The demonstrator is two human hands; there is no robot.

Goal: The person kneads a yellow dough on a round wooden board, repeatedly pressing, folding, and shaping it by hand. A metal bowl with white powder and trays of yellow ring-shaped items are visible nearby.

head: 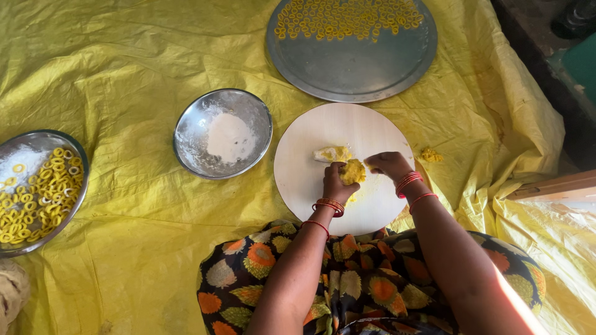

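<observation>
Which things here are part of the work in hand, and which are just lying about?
In use: left hand and right hand on the yellow dough lump; round board; second dough piece; flour bowl; big steel plate of rings; ring bowl.

Lying about: dough scrap; yellow sheet; wooden plank.

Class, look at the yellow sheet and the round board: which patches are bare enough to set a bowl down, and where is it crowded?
Bare sheet lies left of the big tray, above the flour bowl, and again between the ring-filled bowl and the person's lap. The board is crowded: left hand, right hand and dough fill its middle.
</observation>
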